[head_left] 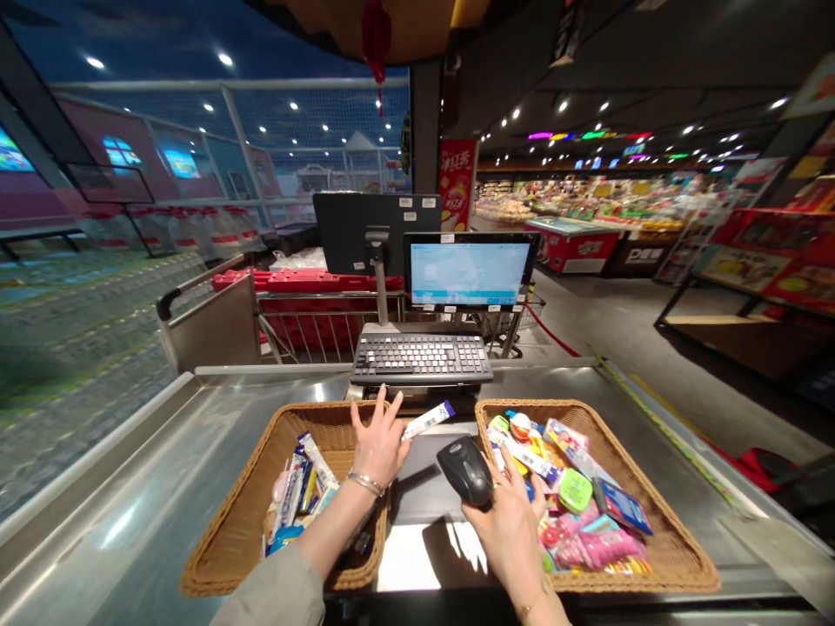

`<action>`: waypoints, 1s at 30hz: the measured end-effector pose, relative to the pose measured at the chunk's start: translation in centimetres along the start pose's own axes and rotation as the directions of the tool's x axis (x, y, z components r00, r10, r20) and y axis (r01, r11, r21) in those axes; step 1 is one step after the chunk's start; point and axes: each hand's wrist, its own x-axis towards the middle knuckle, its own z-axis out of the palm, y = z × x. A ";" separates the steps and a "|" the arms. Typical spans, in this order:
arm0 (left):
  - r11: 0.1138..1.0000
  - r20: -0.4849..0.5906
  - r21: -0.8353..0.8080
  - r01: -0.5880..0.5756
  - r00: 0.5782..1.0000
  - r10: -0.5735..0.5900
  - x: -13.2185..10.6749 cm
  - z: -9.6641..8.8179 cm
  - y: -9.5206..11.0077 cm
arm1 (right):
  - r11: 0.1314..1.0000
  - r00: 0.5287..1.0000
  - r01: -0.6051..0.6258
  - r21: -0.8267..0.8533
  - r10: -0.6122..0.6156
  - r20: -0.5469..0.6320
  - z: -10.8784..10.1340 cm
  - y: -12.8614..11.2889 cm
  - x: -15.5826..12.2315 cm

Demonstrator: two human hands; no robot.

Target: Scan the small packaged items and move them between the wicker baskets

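Note:
My left hand [378, 448] is above the inner side of the left wicker basket [225, 513]. Its thumb and a finger pinch one end of a slim white-and-purple packet [429, 420], while the other fingers are spread. A black handheld barcode scanner [464, 471] is in my right hand [512, 517], over the inner edge of the right wicker basket [684, 552]. Another white-and-purple packet [527, 456] lies by my right fingertips; whether they touch it I cannot tell. Long wrapped packets [306, 482] lie in the left basket. Colourful small toys and packages [597, 522] fill the right one.
Behind the baskets sit a black keyboard [421, 356] and a lit monitor [468, 271], with a second screen [358, 230] turned away. The metal counter [143, 469] has a raised edge. A metal cart [215, 326] stands beyond it at left.

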 end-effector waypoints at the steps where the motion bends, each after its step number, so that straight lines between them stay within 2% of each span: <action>1: 1.000 0.001 -0.009 -0.009 1.000 0.009 0.2 0.1 0.3 | 1.000 1.000 -0.011 -0.005 0.011 -0.015 -0.1 0.2 0.0; 18: 0.979 0.033 -0.082 -0.186 0.981 0.189 3.9 2.1 5.6 | 0.982 0.975 -0.157 -0.105 0.138 -0.171 -2.0 5.0 -1.1; 24: 0.963 0.022 -0.098 -0.252 0.967 0.255 4.9 3.1 7.4 | 0.957 0.947 -0.261 -0.127 0.228 -0.226 -3.3 6.7 -1.3; 30: 0.936 0.010 -0.118 -0.331 0.942 0.334 6.0 4.8 9.4 | 0.935 0.919 -0.331 -0.127 0.288 -0.269 -4.3 9.0 -1.6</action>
